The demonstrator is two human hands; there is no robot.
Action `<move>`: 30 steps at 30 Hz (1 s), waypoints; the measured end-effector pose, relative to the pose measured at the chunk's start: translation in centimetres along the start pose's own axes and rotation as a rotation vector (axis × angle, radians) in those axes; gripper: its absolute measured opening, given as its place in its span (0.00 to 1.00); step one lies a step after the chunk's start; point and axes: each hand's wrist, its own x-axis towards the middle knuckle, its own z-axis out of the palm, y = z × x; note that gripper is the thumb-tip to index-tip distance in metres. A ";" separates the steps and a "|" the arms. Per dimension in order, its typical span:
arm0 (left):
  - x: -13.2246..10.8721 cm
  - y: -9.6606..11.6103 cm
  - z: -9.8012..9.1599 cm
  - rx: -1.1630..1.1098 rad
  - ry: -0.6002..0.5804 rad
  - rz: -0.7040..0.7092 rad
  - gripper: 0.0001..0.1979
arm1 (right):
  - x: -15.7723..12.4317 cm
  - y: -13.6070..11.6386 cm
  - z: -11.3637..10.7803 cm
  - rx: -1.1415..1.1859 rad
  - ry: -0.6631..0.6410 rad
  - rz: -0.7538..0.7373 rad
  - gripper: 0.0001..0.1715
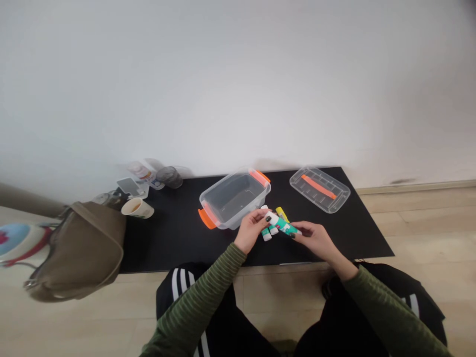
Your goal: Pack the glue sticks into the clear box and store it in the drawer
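Both my hands meet over a black mat [178,238] on the floor. My left hand [251,229] pinches the white cap end of a green and white glue stick [281,224], and my right hand [314,237] grips its other end. Under them lie more sticks: two green and white ones [268,233] and a yellow one [282,213]. Just beyond stands a clear plastic box [234,198] with orange latches, open and with nothing inside.
The box's clear lid [320,189] with an orange handle lies at the mat's far right. At far left are a paper cup [137,208], a phone [128,186], bottles [143,172] and a brown bag [80,250]. A white wall stands behind.
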 end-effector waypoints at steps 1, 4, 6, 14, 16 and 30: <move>0.0 0.1 0.0 0.002 -0.013 -0.008 0.19 | 0.0 0.0 0.0 0.051 -0.014 0.035 0.22; -0.2 0.4 0.1 -0.002 -0.040 -0.026 0.20 | 0.0 0.0 0.1 0.181 -0.083 0.134 0.24; -0.2 0.6 0.1 -0.003 -0.049 -0.033 0.20 | 0.1 -0.1 0.1 0.262 -0.127 0.192 0.25; -0.2 0.9 0.0 0.005 -0.091 -0.030 0.20 | -0.2 -0.8 1.2 0.603 -0.250 0.397 0.22; -0.4 0.7 0.3 0.023 -0.107 -0.030 0.21 | -0.3 -1.1 1.6 0.621 -0.330 0.405 0.23; 0.6 9.4 -10.3 0.706 0.759 0.608 0.21 | 1.1 -2.8 1.9 0.396 -0.244 0.160 0.23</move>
